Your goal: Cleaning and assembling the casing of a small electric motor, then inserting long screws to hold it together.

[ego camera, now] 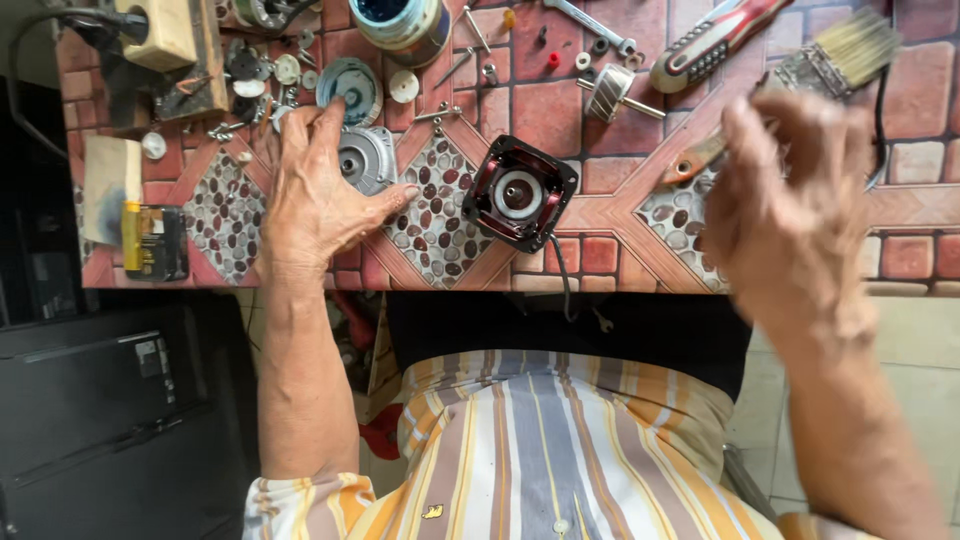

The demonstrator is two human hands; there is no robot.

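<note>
While motor still lies in parts: left hand (315, 195) flat, fingers spread over grey end cap (366, 158); right hand (790, 205) blurred, curled on paintbrush (800, 80). Black stator housing (519, 193) between hands, rotor (612, 92) beyond. Reassembly pending.

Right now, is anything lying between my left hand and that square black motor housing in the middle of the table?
Nothing visible. The left hand rests on a grey round cover; between its thumb and the square black motor housing lies only bare tabletop.
</note>
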